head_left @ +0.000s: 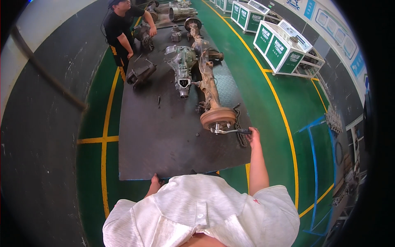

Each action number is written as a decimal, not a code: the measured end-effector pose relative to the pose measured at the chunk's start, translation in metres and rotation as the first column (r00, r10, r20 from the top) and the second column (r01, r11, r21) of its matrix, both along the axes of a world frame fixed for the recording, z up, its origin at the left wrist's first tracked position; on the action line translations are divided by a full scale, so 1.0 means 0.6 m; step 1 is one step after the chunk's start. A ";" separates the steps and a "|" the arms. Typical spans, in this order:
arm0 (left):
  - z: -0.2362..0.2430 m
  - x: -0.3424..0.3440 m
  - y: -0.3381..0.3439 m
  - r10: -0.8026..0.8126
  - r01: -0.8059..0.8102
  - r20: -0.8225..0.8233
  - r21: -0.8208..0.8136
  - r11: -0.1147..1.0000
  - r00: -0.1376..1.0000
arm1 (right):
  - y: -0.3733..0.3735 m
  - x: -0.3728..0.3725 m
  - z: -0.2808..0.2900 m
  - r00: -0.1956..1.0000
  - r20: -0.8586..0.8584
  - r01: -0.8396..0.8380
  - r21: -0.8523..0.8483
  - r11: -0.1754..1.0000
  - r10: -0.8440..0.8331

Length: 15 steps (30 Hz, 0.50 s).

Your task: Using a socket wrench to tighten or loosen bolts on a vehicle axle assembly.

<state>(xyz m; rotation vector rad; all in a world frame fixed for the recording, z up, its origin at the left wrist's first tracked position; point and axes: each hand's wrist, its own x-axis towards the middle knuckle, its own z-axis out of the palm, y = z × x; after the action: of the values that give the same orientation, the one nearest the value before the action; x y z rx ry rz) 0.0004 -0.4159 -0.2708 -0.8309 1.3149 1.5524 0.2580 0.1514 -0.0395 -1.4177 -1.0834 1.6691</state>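
Note:
My right hand point(254, 134) is closed on the black handle of a wrench point(228, 131), whose silver head sits on a stud of the rusty hub point(216, 115) at the near end of a long axle point(207, 78). A dark chain point(242, 139) lies beside the hub, under the handle. My left hand point(155, 178) grips the near edge of the metal-topped table point(150, 136). A small dark nut point(197, 135) lies left of the wrench. A silvery gearbox casing point(181, 61) lies left of the axle.
A person in black point(119, 29) leans at the table's far left, by dark housings point(140, 74). More metal assemblies point(177, 14) fill the far end. White-and-green cabinets point(279, 53) line the right, past a green floor point(267, 103) with yellow lines. A dark wall point(37, 123) is left.

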 end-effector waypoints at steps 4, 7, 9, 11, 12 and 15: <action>0.091 0.006 0.039 0.139 -0.124 0.042 -0.253 0.959 0.989 | 0.010 0.005 -0.001 0.993 -0.014 0.113 -0.016 0.993 -0.113; 0.088 0.002 0.052 0.136 -0.115 0.053 -0.285 0.951 0.989 | 0.005 -0.009 0.031 0.987 -0.030 0.161 0.221 0.962 -0.158; 0.045 -0.003 0.030 0.087 -0.077 0.043 -0.189 0.979 0.995 | -0.016 -0.023 0.066 0.993 0.017 0.103 0.400 0.911 -0.120; -0.025 -0.004 0.012 0.145 -0.139 0.024 -0.165 0.976 0.989 | -0.066 -0.074 0.124 0.995 0.091 -0.023 0.622 0.783 -0.043; -0.055 -0.007 -0.009 0.153 -0.149 0.021 -0.138 0.979 0.988 | -0.105 -0.107 0.163 0.992 0.125 -0.071 0.676 0.733 -0.018; -0.052 -0.004 0.005 0.121 -0.117 0.017 -0.153 0.981 0.993 | -0.185 -0.157 0.200 0.942 0.329 -0.298 0.731 0.614 0.065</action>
<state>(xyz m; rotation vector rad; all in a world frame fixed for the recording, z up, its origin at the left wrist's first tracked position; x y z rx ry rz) -0.0018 -0.4131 -0.3020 -1.0386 1.3995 1.5418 0.1639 0.0406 0.0805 -0.9623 -1.8761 0.8868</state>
